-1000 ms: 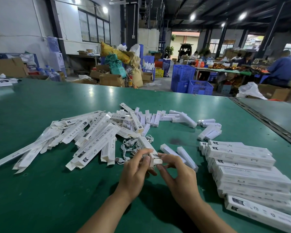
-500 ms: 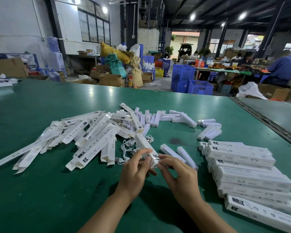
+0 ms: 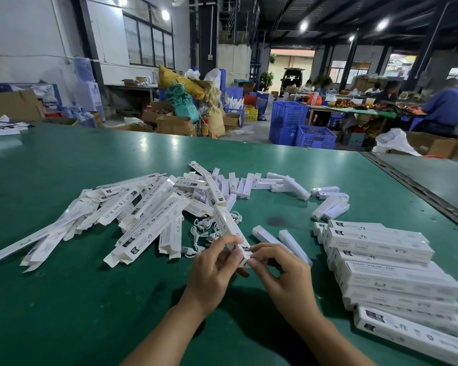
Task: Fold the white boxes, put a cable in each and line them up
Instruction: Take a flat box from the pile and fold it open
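White cardboard box is pointing away from the person over the green table, with both hands clamping its near end. Left hand is gripping that end from the left with curled fingers. Right hand is pinching the end from the right, so the two hands are nearly touching. Loose white cables are lying just left of the box. Flat unfolded boxes are sprawling further left. Finished boxes are sitting lined up at right.
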Available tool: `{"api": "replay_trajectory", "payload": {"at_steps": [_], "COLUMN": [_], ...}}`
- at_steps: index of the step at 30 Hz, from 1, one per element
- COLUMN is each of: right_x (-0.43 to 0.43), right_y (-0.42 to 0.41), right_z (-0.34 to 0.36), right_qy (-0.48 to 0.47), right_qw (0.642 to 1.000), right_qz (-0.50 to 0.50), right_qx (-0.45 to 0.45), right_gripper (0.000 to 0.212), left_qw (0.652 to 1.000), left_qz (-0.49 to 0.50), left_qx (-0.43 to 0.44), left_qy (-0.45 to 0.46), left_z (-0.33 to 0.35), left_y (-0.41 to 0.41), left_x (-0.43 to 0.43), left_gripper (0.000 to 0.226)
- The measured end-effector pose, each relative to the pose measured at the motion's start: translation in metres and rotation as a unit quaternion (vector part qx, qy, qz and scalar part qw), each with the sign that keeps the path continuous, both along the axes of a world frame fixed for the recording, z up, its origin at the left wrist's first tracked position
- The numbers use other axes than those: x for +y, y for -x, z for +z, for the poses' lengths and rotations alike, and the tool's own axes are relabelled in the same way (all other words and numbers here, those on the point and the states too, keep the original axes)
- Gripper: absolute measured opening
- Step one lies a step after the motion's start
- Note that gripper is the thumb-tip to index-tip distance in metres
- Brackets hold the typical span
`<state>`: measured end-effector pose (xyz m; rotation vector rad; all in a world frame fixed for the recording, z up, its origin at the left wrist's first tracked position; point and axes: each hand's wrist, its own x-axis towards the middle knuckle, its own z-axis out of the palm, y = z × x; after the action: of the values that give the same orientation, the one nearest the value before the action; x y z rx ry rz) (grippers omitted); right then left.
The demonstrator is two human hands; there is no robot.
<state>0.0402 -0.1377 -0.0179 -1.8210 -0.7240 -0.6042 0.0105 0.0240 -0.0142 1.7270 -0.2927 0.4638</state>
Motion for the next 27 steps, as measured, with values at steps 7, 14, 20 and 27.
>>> {"api": "replay_trajectory", "payload": {"at_steps": [7,14,20,27], "right_x": [0.002,0.003,0.009,0.013], "right_y": [0.005,0.004,0.014,0.023], "right_z": [0.007,0.001,0.010,0.006], "right_qy": [-0.074,-0.101,-0.129,-0.220], "right_qw": [0.987,0.982,0.915,0.849], "right_qz": [0.055,0.058,0.123,0.182], "right_qx": [0.133,0.151,0.363,0.445], "right_gripper": [0.024,0.018,0.047,0.035], "left_qw": [0.999,0.999,0.992,0.991], "left_qz": [-0.021,0.004,0.055,-0.018], "left_qx": [-0.004,0.008,-0.038,-0.040], "left_qy": [-0.039,-0.051,-0.108,-0.125], "left_z": [-0.001,-0.004,-0.003,-0.005], "left_y": [0.002,-0.001,-0.004,-0.001], "left_x": [0.002,-0.001,-0.005,-0.004], "left_gripper": [0.036,0.029,0.029,0.027]}}
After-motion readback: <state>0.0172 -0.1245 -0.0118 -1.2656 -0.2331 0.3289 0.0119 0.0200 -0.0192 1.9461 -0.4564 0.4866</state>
